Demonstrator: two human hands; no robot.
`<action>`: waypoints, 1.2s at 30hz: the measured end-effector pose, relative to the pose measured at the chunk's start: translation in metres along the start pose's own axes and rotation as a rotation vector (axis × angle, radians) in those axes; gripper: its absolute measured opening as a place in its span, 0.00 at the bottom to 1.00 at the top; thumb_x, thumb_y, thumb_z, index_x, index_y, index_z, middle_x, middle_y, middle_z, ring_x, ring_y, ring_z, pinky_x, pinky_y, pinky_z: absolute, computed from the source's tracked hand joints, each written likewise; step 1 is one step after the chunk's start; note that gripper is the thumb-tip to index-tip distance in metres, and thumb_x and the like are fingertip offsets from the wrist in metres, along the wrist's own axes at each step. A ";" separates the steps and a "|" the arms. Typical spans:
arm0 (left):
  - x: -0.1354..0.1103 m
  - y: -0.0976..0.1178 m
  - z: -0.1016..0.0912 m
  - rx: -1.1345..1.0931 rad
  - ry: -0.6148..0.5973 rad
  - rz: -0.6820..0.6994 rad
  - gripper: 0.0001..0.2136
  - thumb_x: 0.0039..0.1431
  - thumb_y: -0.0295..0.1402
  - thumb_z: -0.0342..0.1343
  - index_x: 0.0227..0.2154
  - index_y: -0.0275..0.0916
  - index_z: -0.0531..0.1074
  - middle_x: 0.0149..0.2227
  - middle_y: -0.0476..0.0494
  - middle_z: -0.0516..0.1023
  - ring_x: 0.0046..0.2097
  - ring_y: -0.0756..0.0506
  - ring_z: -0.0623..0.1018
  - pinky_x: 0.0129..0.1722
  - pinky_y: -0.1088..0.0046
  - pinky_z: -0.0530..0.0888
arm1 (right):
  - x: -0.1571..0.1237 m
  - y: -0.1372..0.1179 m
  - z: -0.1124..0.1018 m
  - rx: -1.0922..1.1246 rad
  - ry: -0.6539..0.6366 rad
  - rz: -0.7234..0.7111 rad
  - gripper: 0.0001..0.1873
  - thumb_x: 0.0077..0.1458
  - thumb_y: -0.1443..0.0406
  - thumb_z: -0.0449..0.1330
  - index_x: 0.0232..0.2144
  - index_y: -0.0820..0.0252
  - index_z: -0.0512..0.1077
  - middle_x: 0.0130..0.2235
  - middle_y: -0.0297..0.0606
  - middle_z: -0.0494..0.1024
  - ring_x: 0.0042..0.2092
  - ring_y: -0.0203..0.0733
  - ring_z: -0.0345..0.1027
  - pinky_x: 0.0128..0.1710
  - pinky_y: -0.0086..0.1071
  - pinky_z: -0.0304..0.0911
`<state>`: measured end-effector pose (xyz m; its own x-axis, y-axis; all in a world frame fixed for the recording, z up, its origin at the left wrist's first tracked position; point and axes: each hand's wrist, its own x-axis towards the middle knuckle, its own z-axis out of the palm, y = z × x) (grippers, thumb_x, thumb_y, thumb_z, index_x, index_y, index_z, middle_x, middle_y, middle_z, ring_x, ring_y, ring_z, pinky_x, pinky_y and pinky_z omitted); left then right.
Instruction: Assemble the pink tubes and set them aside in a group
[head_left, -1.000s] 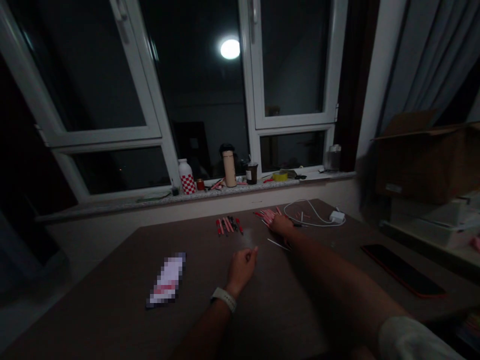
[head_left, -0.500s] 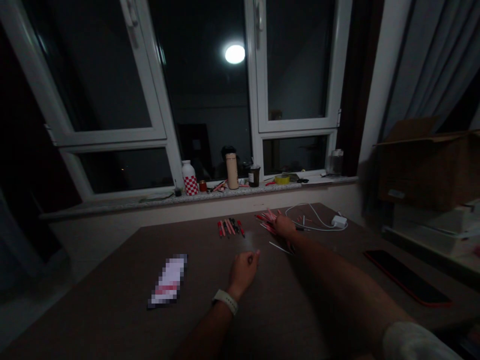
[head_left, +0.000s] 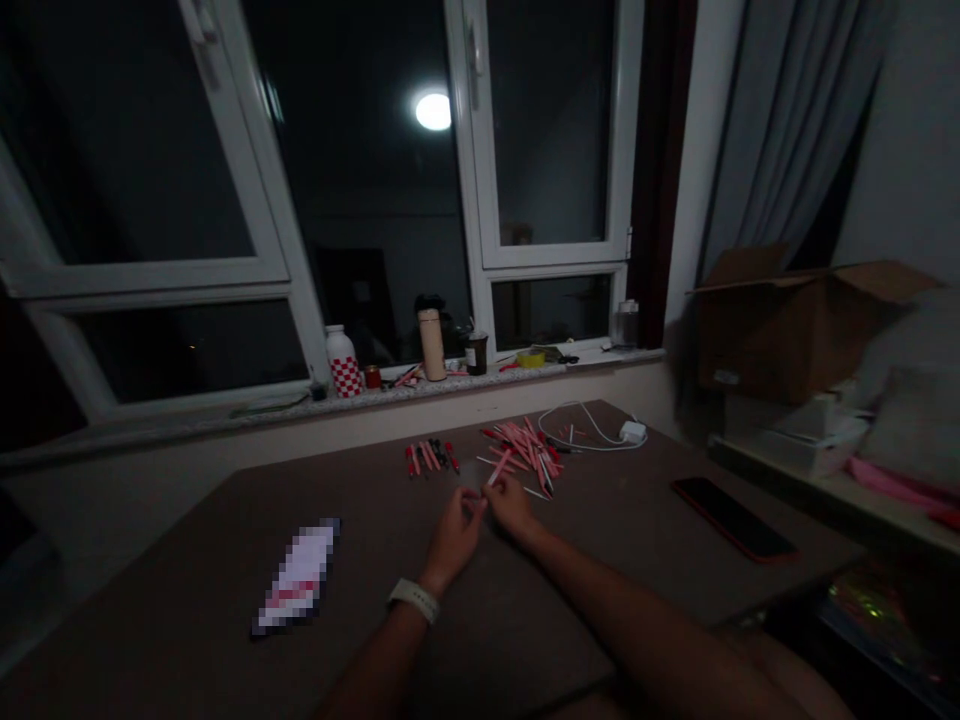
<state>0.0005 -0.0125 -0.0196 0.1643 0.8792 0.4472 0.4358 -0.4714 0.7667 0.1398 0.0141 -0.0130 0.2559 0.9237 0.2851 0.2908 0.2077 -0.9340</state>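
My right hand is closed on a slim pink and white pen that slants up and away over the table. My left hand, with a pale watch on its wrist, is held close beside it, thumb and fingers pinched at the pen's near end. Just beyond the right hand lies a loose pile of pink and red pens, several crossing each other. Farther left, a short row of red, pink and black pens lies side by side.
A phone with a blurred screen lies at left on the brown table. At right lies a dark, red-edged phone. A white charger and cable sit at the back. Bottles stand on the windowsill; a cardboard box stands at right.
My right hand has drawn back from the pile to my left hand, bringing a pink pen. The pile is now uncovered. The view has turned somewhat to the right.
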 end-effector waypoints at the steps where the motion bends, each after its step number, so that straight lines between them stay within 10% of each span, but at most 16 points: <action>1: 0.000 0.000 0.000 -0.003 -0.017 0.023 0.18 0.61 0.49 0.53 0.41 0.37 0.70 0.36 0.43 0.76 0.35 0.44 0.74 0.38 0.67 0.70 | -0.006 0.003 0.002 0.036 -0.006 0.016 0.03 0.50 0.68 0.58 0.25 0.57 0.68 0.25 0.33 0.75 0.28 0.38 0.68 0.28 0.28 0.59; 27: 0.008 0.015 -0.012 0.028 -0.067 -0.029 0.28 0.61 0.58 0.44 0.33 0.38 0.77 0.34 0.41 0.80 0.38 0.39 0.77 0.41 0.65 0.71 | -0.012 -0.003 -0.015 0.472 -0.170 0.149 0.17 0.50 0.54 0.68 0.25 0.60 0.72 0.19 0.28 0.71 0.18 0.29 0.56 0.19 0.26 0.49; 36: 0.012 0.001 -0.014 -0.010 -0.015 -0.141 0.33 0.56 0.68 0.41 0.19 0.40 0.63 0.19 0.51 0.61 0.25 0.48 0.62 0.27 0.72 0.59 | -0.013 -0.011 -0.016 0.485 -0.248 0.083 0.16 0.50 0.55 0.67 0.21 0.60 0.72 0.22 0.31 0.75 0.20 0.31 0.60 0.24 0.27 0.57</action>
<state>-0.0093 -0.0035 -0.0068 0.1149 0.9377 0.3279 0.4471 -0.3436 0.8259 0.1479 -0.0056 -0.0026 0.0177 0.9794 0.2014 -0.1948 0.2009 -0.9601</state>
